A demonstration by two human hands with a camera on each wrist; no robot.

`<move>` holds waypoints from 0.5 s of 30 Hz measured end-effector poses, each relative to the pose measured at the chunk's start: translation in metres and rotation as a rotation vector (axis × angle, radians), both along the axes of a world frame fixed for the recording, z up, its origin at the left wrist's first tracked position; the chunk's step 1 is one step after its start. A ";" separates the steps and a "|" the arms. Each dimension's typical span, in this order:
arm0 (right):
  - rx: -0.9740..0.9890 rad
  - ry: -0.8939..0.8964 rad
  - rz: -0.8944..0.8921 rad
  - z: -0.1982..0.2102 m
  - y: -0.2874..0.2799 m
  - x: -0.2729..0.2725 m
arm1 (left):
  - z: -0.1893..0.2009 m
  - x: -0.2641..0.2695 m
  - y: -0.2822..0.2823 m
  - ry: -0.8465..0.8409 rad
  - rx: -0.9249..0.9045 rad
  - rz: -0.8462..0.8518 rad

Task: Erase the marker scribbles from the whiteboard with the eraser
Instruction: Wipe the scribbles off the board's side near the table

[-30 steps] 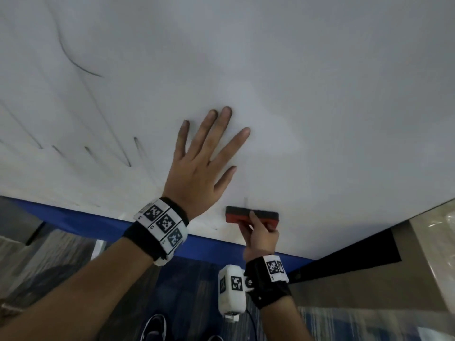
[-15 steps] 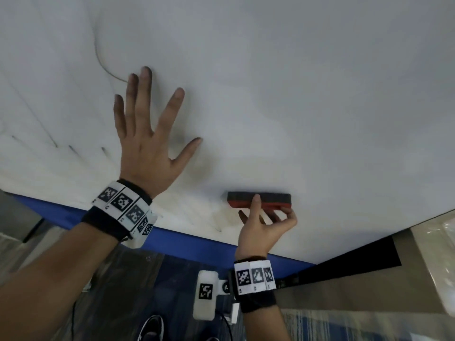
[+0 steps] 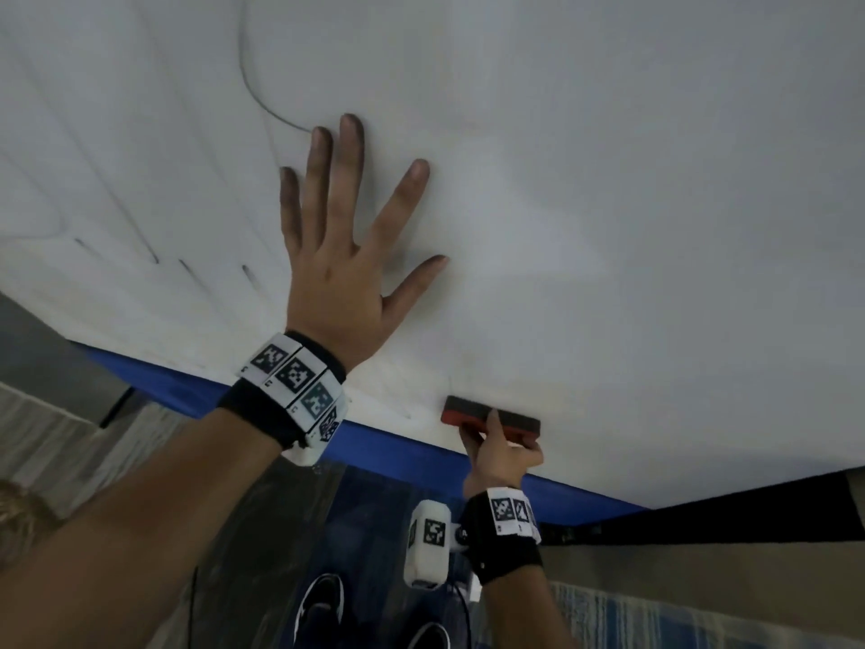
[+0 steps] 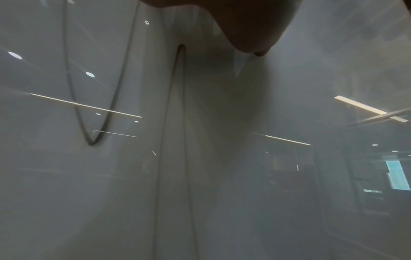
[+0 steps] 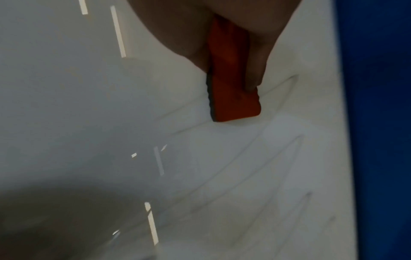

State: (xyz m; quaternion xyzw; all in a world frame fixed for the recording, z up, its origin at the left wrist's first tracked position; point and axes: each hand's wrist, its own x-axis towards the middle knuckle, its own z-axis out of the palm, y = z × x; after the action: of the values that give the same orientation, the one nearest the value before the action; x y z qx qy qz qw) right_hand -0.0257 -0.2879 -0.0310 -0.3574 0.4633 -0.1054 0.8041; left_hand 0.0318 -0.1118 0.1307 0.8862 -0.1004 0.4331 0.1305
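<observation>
A: Where is the eraser [image 3: 490, 418] right now?

B: Flat against the whiteboard [image 3: 632, 203], near its lower edge, at about five o'clock from the left hand [image 3: 344, 278]. Its dark felt face is on the board and its red back faces the person.

A: Who has it?

B: The right hand [image 3: 503, 454]. Its fingers curl round the eraser from below, with one finger lying up over the red back. In the right wrist view the eraser [image 5: 233, 73] juts out from between the fingers [image 5: 258, 59], its free end on the board.

A: And the left hand?

B: Spread wide and pressed flat on the whiteboard, fingers straight, holding nothing. Its fingertips look smudged dark.

A: What marks are on the board?

B: A curved marker line [image 3: 262, 93] at eleven o'clock from the left hand, ending just beside the fingertips. Several short strokes [image 3: 187, 269] sit at nine o'clock from that hand. The left wrist view shows long looping lines [image 4: 91, 112] across the glossy surface. A blue border [image 3: 412, 454] runs under the board's lower edge, just beside the eraser.
</observation>
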 end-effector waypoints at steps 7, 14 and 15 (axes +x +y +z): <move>-0.070 -0.066 0.060 -0.004 0.003 -0.002 | -0.001 0.002 -0.003 0.018 -0.025 -0.006; 0.126 0.240 -0.020 -0.063 -0.026 -0.001 | -0.003 -0.001 -0.007 0.030 -0.039 -0.017; 0.131 0.272 -0.006 -0.063 -0.027 -0.003 | -0.003 -0.001 -0.008 0.031 -0.038 -0.019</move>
State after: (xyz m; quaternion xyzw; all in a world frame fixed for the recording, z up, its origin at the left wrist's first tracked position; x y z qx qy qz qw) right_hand -0.0286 -0.3150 -0.0940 -0.3137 0.5748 -0.0277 0.7552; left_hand 0.0309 -0.1194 0.1275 0.8892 -0.0986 0.4198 0.1532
